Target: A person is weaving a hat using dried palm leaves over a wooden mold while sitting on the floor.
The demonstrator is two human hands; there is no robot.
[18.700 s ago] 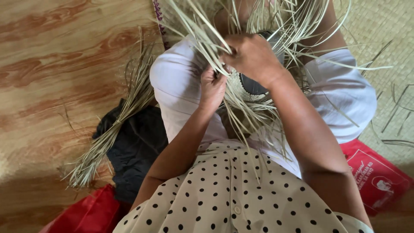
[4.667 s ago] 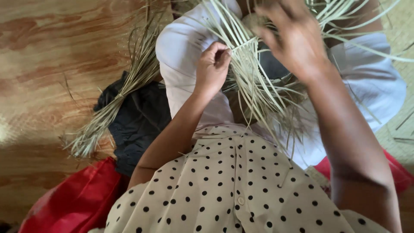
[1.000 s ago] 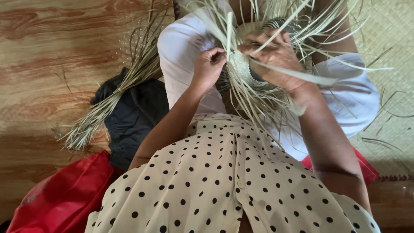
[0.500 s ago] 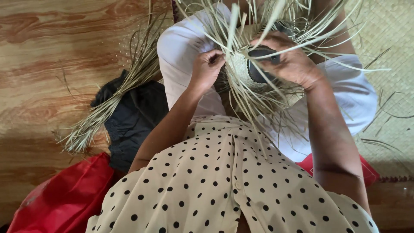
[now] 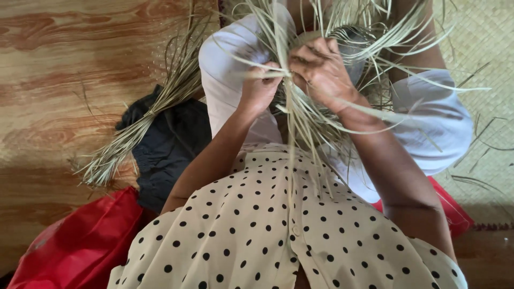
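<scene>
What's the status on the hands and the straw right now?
Left hand pinching pale straw strands, fingers shut. Right hand gripping the same weave. Loose strands fan out over both hands; a spare bundle lies on the floor, left side.

Pale straw strips, cream black-dotted blouse, red bag, wht cloth.

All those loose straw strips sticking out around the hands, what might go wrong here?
The loose pale strips fan out in every direction, so they may tangle or slip from the weave. The left hand and right hand pinch close together, so thin strips might kink or scrape fingers. The spare bundle on the floor could scatter.
</scene>
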